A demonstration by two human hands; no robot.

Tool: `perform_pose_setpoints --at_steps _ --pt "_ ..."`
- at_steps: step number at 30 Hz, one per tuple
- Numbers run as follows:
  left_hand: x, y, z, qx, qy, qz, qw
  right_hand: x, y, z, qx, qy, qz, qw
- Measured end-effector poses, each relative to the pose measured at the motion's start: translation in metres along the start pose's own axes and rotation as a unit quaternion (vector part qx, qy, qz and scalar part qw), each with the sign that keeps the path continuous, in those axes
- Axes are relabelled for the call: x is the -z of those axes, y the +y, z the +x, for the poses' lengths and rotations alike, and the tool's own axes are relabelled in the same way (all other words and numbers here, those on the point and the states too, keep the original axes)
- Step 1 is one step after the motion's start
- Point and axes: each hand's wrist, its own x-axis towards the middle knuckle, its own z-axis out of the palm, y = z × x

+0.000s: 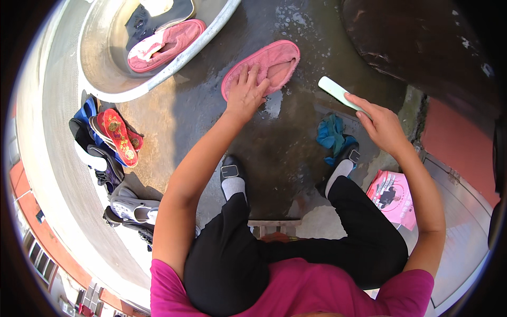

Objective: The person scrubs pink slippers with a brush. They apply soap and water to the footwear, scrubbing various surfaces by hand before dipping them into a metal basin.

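A pink plush slipper [273, 65] lies on the wet concrete floor in front of me, its opening toward the upper right. My left hand [247, 89] presses on its toe end with spread fingers, holding it down. In my right hand [378, 123] is a pale green scrubbing brush [336, 92], gripped by one end. Only the brush's smooth back shows; any bristles are hidden. The brush is apart from the slipper, to its right. A second pink slipper [168, 45], whitish on its toe, sits inside the large metal basin [190, 59] at the upper left.
Dark water and another shoe [174, 14] are in the basin. Red patterned insoles [121, 136] and several shoes [134, 208] line the left. A blue cloth [332, 134] touches my right shoe [348, 154]. A pink printed packet [392, 196] lies right; a large dark object [420, 39] stands upper right.
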Motion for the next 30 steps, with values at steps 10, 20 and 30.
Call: perform_pose_setpoints --at_steps 10,20,30 --pt "0.104 -0.002 0.035 0.133 0.113 -0.397 0.901 -0.057 0.019 -0.022 -0.028 0.148 0.309 0.939" --pt "0.184 -0.096 0.084 0.198 0.195 -0.748 0.603 -0.063 0.009 -0.023 -0.027 0.119 0.317 0.941" --pt "0.136 -0.149 0.096 0.371 0.202 -0.781 0.459 -0.071 0.004 -0.022 -0.006 0.084 0.292 0.953"
